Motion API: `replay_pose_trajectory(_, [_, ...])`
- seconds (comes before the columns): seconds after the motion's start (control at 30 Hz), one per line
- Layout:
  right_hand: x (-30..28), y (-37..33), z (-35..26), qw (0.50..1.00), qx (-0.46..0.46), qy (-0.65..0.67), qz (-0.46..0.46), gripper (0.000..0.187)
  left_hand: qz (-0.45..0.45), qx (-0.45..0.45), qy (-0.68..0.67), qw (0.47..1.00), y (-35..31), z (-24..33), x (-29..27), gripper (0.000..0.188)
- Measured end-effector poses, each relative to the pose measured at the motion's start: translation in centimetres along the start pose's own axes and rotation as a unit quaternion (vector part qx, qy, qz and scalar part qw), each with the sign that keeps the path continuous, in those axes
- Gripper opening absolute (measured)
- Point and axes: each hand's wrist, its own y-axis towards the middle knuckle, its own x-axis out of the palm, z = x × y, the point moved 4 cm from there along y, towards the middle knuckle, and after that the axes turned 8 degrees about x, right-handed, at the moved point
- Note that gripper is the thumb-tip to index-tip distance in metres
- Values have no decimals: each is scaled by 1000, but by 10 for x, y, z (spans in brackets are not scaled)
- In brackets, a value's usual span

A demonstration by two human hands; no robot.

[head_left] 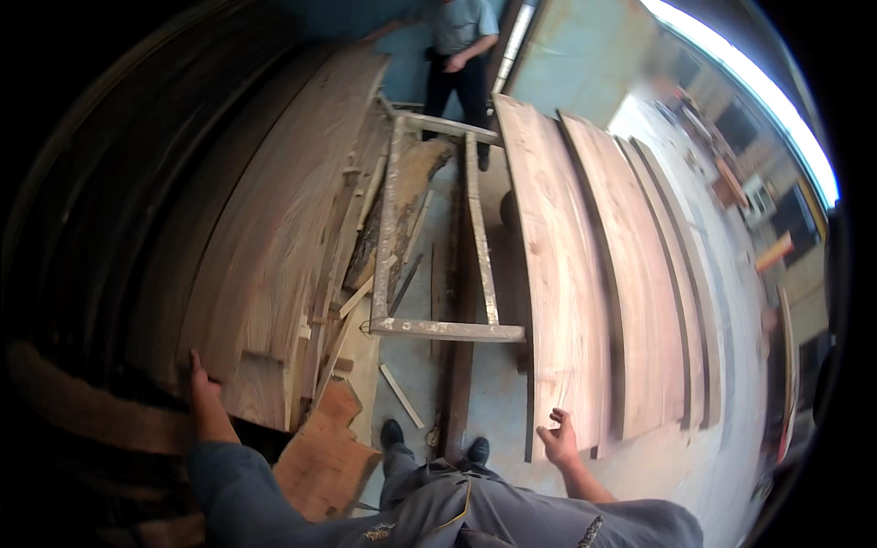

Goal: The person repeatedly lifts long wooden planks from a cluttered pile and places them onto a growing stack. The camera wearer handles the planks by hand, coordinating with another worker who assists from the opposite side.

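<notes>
My left hand (205,385) is at the near end of a wide brown wooden plank (274,210) on the left stack. One digit lies up along the wood, and the other fingers are mostly hidden at the plank's end. My right hand (559,438) is over the near end of a pale wooden plank (562,274) on the right, its fingers apart and slightly bent, with nothing held. Whether it touches the wood I cannot tell. Between the two groups of planks stands a worn metal frame (448,330).
A person (461,46) in a grey shirt stands at the far end, one arm reaching toward the left stack. More planks (630,274) stand side by side on the right. A rough-edged slab (329,447), a thin strip (402,395) and other offcuts lie near my feet.
</notes>
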Motion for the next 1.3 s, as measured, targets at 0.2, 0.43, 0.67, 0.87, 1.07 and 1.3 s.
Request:
replay_pose_trajectory(0.2, [-38, -39, 31, 996, 73, 31, 49, 61, 23, -66, 62, 996, -125, -36, 44, 102])
replay_pose_trajectory(0.43, [15, -38, 5, 970, 69, 186, -143, 56, -201, -212, -156, 943, -405, -142, 120, 92])
replay_pose_trajectory(0.67, [36, -57, -27, 882, 159, 383, -222, 70, -269, -388, -121, 873, -637, -261, 200, 75])
replay_pose_trajectory(0.87, [-75, -30, 105, 713, 259, 602, -250, 46, -202, -462, -106, 857, -773, -350, 247, 84])
replay_pose_trajectory(1.07, [-185, -30, 203, 674, 242, 698, -30, 46, -272, -503, 24, 820, -924, -419, 319, 88])
replay_pose_trajectory(1.3, [-333, 28, 306, 744, 158, 635, 133, 56, -502, -527, 62, 682, -1060, -503, 375, 61])
